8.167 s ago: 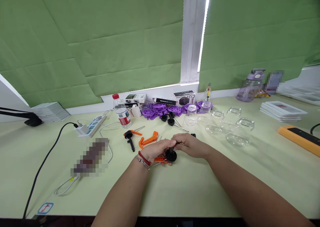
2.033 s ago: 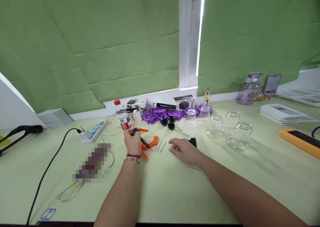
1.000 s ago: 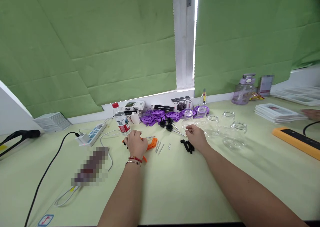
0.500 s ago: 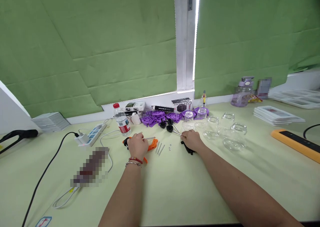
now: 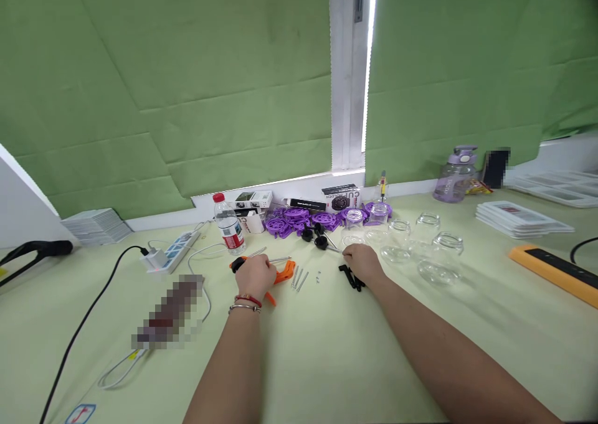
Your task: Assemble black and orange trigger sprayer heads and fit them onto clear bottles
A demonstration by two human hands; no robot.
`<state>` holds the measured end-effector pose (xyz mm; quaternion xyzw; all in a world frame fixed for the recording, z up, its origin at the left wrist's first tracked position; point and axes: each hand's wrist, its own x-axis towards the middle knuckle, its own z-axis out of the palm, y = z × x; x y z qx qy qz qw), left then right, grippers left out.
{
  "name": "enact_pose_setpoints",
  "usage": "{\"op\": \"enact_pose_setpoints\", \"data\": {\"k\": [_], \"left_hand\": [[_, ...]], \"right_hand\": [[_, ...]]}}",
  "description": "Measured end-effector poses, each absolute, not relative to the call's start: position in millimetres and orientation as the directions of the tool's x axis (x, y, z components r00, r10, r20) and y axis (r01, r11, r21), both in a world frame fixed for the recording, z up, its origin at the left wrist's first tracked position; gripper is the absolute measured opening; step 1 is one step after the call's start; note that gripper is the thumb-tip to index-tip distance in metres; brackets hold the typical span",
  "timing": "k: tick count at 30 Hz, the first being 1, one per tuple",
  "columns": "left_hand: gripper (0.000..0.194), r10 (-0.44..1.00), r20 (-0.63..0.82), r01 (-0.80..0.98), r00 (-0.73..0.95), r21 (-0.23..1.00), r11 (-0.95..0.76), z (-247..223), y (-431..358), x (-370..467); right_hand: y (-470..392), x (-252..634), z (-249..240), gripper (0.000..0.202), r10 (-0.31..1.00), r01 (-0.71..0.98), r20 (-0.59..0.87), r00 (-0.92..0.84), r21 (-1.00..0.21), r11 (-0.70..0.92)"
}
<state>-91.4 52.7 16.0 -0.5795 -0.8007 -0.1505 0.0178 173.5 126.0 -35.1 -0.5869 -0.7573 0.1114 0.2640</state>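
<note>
My left hand [image 5: 255, 276] is closed with fingers curled down over an orange-and-black hand tool [image 5: 283, 273]; what the fingers grip is hidden. Beside it, a thin metal rod [image 5: 257, 251] pokes out past the knuckles. My right hand [image 5: 364, 263] pinches the near end of a metal rod with a black knob [image 5: 321, 243]; more black knobs lie against it. Just below the right hand are black plastic strips [image 5: 348, 277]. Between the hands lie several metal pins [image 5: 299, 279] and tiny silvery pieces [image 5: 318, 277].
Purple round plastic parts [image 5: 296, 216] are heaped at the back before a cup holder box [image 5: 342, 198]. Upturned clear glass jars [image 5: 441, 259] stand right. A water bottle [image 5: 229, 226] and power strip [image 5: 180, 253] are left. An orange-yellow case [image 5: 555, 273] lies far right.
My left hand has shifted slightly down and left, uncovering the thin rod above it. My right hand has moved slightly right, showing more of the black strips.
</note>
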Motion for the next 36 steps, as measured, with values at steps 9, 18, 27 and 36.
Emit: {"op": "enact_pose_setpoints", "data": {"k": [9,18,27,36], "left_hand": [[0.020,0.988,0.154,0.992,0.004,0.125,-0.023,4.6,54.0,-77.1],[0.021,0.970,0.238,0.992,-0.039,0.128,0.008,5.2,53.9,-76.2],[0.009,0.992,0.127,0.997,0.005,0.080,-0.016,1.4,57.8,-80.6],[0.012,0.984,0.178,0.995,-0.019,0.099,0.001,1.3,57.4,-82.4]], "right_hand": [[126.0,173.5,-35.4,0.027,0.946,0.773,0.302,-0.121,-0.569,0.281],[114.1,164.3,-26.5,0.024,0.848,0.694,0.514,-0.131,-0.563,0.449],[99.8,159.0,-23.0,0.020,0.712,0.572,0.685,-0.151,-0.527,0.628],[93.8,157.9,-22.1,0.019,0.708,0.525,0.691,-0.148,-0.552,0.648]]}}
